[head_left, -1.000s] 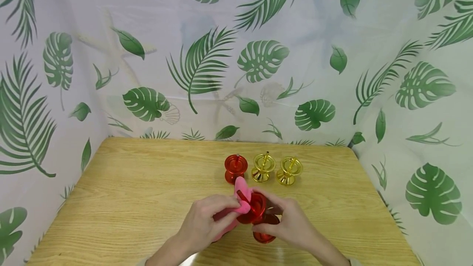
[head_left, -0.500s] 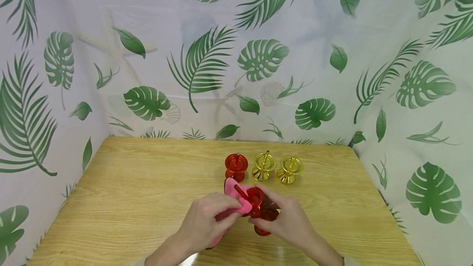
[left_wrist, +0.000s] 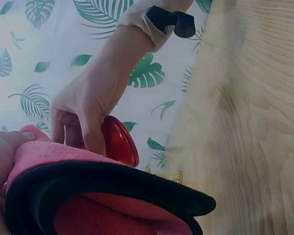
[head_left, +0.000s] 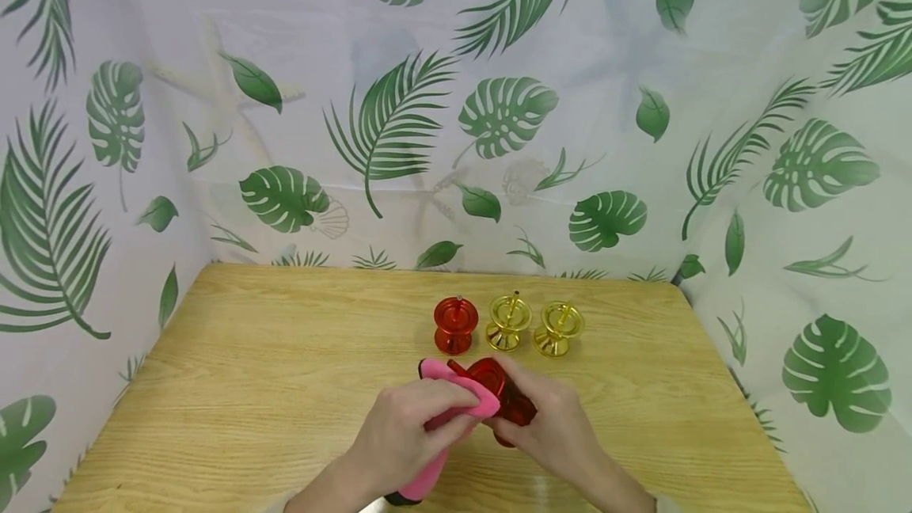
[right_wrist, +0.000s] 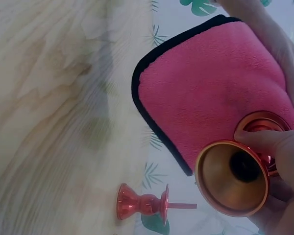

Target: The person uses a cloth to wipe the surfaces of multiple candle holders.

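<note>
In the head view my left hand pinches a pink cloth with black edging, pressed to the upper dish of a red metal candle holder. My right hand grips that candle holder by its body, tilted so its pin points up and left. The right wrist view shows the holder's hollow round base facing the camera, with the cloth spread behind it. In the left wrist view the folded cloth hides much of the holder, leaving a red rim visible.
A second red candle holder stands upright on the wooden table beyond my hands. To its right are two gold candle holders, one nearer it and one farther right. A leaf-printed curtain hangs behind the table.
The cloth has shifted round the dish toward its near side, and its lower end now hangs farther down. The held candle holder has tilted more to the left.
</note>
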A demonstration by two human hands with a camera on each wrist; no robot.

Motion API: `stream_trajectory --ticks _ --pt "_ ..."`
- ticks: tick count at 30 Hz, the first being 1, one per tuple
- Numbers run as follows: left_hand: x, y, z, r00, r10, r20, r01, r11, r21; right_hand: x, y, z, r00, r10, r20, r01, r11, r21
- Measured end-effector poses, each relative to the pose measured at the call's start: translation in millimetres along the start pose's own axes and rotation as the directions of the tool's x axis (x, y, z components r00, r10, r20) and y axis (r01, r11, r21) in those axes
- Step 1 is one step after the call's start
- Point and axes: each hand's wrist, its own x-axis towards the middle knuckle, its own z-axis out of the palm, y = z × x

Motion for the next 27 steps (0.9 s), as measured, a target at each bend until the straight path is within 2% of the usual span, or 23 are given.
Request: stream_trajectory --ticks 3,6,9,12,15,17,20,23,27 --pt "-2.5 -5.5 0.3 1.0 -0.003 0.021 0.002 1.0 0.006 -0.1 -2 -1 0.994 0.086 0.06 -0.091 0.993 0.077" --pt "-4.8 -12.1 0.7 0.999 0.001 0.047 -0.002 1.0 0.006 0.0 -2 -3 0.979 0.165 0.122 -0.183 0.97 0.161" --pt "-7.0 -18.6 1.2 0.997 0.022 0.069 -0.023 1.0 0.018 0.0 -1 -6 0.952 0.225 0.205 -0.276 0.922 0.272" --pt "-8.4 -22.9 1.0 0.995 0.038 0.09 -0.041 0.999 0.035 -0.1 1 -11 0.913 0.282 0.294 -0.378 0.854 0.356" --pt "-9.7 -23.6 1.2 0.994 0.031 0.104 -0.034 0.999 0.027 -1.7 4 -15 0.882 0.314 0.352 -0.445 0.802 0.399" --pt "-10.6 -24.0 2.1 0.994 0.035 0.099 -0.038 0.999 0.021 -2.7 5 -16 0.872 0.324 0.367 -0.466 0.781 0.416" --pt "-11.3 -26.2 3.2 0.995 0.087 0.052 -0.087 0.996 0.009 -4.3 6 -16 0.874 0.315 0.369 -0.46 0.781 0.422" --pt "-9.8 -28.9 2.1 0.991 0.134 -0.014 -0.134 0.991 0.011 -6.2 6 -17 0.883 0.305 0.356 -0.442 0.794 0.417" --pt "-6.4 -30.5 -4.2 0.991 0.119 -0.06 -0.12 0.993 -0.012 -8.0 5 -19 0.89 0.303 0.34 -0.428 0.811 0.398"
